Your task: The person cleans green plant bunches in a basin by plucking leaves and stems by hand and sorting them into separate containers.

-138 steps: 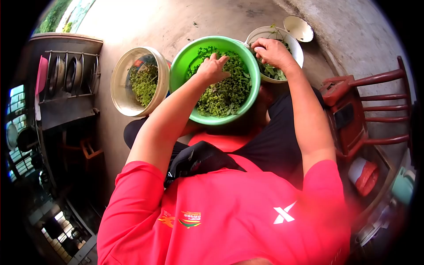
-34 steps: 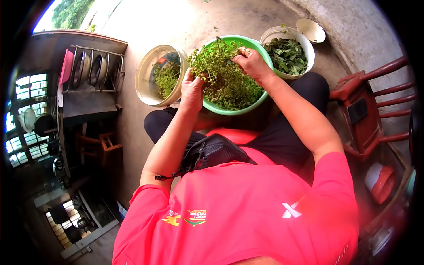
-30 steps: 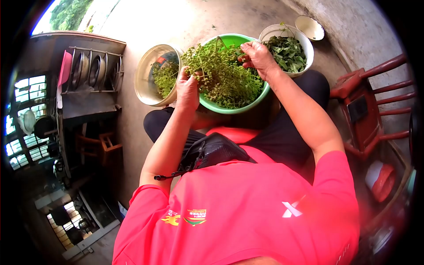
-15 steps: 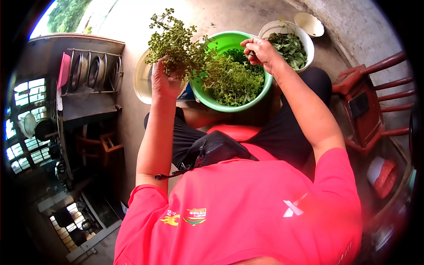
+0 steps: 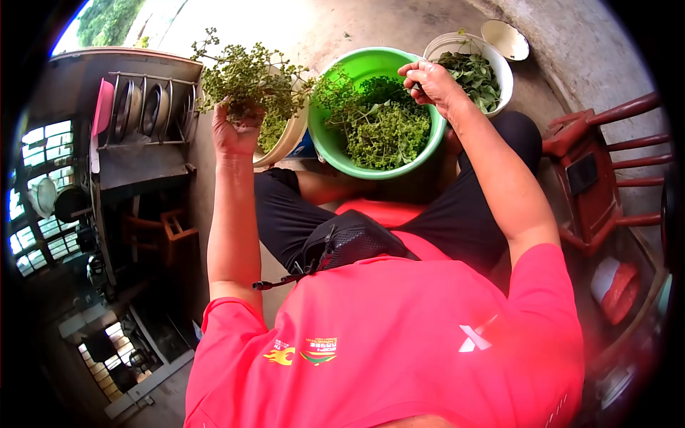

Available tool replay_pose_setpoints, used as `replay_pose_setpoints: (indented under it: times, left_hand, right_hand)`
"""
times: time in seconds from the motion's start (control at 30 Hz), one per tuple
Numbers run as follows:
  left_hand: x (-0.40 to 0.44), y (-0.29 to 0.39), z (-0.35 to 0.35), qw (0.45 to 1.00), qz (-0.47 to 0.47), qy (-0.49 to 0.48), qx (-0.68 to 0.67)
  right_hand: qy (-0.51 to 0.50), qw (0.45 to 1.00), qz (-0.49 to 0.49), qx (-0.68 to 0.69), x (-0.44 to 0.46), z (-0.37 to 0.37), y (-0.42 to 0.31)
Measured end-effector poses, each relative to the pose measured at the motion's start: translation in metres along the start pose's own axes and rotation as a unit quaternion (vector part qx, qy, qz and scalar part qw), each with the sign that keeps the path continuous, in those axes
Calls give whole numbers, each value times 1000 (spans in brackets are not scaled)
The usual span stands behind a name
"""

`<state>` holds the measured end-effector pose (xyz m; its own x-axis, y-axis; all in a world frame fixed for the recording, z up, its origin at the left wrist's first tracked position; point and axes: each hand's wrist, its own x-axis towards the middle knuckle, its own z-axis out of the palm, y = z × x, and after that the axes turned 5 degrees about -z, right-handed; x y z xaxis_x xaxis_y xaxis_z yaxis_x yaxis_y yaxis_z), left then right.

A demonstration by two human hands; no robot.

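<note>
My left hand (image 5: pixel 237 132) is closed round a bunch of green berry sprigs (image 5: pixel 246 78), raised in front of the pale bucket (image 5: pixel 291 139), which it partly hides. More sprigs show inside that bucket. In the middle, the green basin (image 5: pixel 371 58) holds a heap of similar sprigs (image 5: pixel 389 132). My right hand (image 5: pixel 432 84) hovers at the basin's right edge, fingers curled together; whatever they hold is too small to name. Just beyond it, a white bucket (image 5: pixel 505 78) contains broad green leaves (image 5: pixel 474 80).
An empty pale bowl (image 5: pixel 506 39) lies on the floor behind the white bucket. To the right is a dark red wooden chair (image 5: pixel 589 178), with a red and white bag (image 5: pixel 615 289) below it. A rack of pans (image 5: pixel 150 110) stands on the left.
My left hand has lifted the bunch out of the green basin and carried it left, over the pale bucket. My right hand has moved slightly up and right, away from the bunch.
</note>
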<state>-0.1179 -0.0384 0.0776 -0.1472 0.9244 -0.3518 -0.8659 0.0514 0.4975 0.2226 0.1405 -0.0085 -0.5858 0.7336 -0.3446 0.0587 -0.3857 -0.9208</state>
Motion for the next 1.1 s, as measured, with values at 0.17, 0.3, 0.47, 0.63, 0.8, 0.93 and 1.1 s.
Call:
replay_pose_setpoints:
  times: [0.17, 0.3, 0.47, 0.63, 0.8, 0.93, 1.1]
  left_hand:
    - [14, 13, -25, 965, 144, 200, 84]
    - [30, 50, -103, 941, 151, 280, 113]
    - [16, 24, -90, 757, 89, 461, 454]
    - [46, -53, -47, 549, 333, 204, 739]
    - [79, -123, 6, 319, 154, -72, 932]
    - [111, -143, 0, 147, -8, -107, 983]
    - [137, -149, -16, 94, -171, -96, 976]
  right_hand:
    - [1, 1000, 3, -7, 2, 1, 1]
    - [1, 1000, 4, -15, 1, 1, 3]
    - [4, 1000, 5, -13, 4, -1, 5]
    - [3, 1000, 1, -23, 10, 3, 3]
    - [-10, 1000, 11, -26, 11, 9, 2]
    - [-17, 1000, 17, -1, 5, 11, -5]
    - [-14, 1000, 20, -2, 5, 6, -7]
